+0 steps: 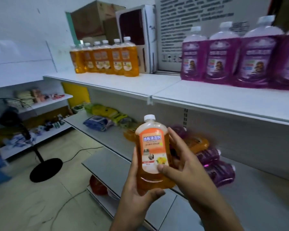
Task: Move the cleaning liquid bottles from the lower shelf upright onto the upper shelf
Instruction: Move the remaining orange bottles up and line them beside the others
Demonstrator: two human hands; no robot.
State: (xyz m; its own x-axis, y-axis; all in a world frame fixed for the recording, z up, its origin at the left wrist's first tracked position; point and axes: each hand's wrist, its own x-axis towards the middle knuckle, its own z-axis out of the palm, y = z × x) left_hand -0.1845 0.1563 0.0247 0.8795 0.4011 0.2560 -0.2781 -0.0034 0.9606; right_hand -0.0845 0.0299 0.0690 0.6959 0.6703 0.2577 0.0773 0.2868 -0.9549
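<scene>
So I've got both hands on this one clear plastic bottle of orange cleaning liquid (150,150), white screw cap on top, and it's pretty much upright, just leaning a hair, held out in the air in front of the shelving and not resting on anything. My left hand (137,195) is cupped under the base and up the left side with the thumb curled over the bottom front, and my right hand (182,165) is wrapped round the right side, thumb pressed on the glossy orange-and-white label, fingers behind. The bottle is flattish with rounded shoulders, and there's a foamy pale band sitting above the liquid near the neck. Up on the white metal upper shelf (207,100) there's already a tight cluster of matching orange bottles (107,59) standing upright towards the left rear, and a row of fatter purple liquid bottles (237,59) with white caps standing along the right side, shiny purple labels facing out. Behind those are a brown cardboard box (93,20) and a white carton with a dark window (137,37). Down on the grey lower shelf (110,139), just behind my hands, a few more orange and purple bottles (212,157) are lying on their sides in a loose heap, kind of blurry. Further left on that shelf are some soft crinkly packets in yellow and blue (107,117). A black pedestal fan base (46,170) sits on the tiled floor.
</scene>
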